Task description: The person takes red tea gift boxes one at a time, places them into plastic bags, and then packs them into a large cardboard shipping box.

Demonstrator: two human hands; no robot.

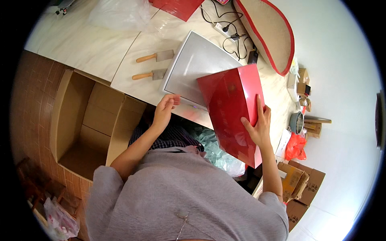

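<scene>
My right hand (259,125) lies along the right side of a large red box (227,106), thumb and fingers spread on it, holding it tilted. The box covers the right part of a flat silver-topped machine (201,66) with white sides and juts past the table's front edge. My left hand (164,110) is empty in front of the machine's near left corner, its fingers loosely bent and apart from the thumb. Beside the machine on the left lie two scrapers with wooden handles, one farther back (157,56) and one nearer (150,74).
Behind the machine are a power strip (225,31) with black cables and a red-edged beige panel (269,34). A large open cardboard box (64,116) stands on the floor at left. Clear plastic packets (219,154) sit below the table edge; cartons (307,182) are stacked at right.
</scene>
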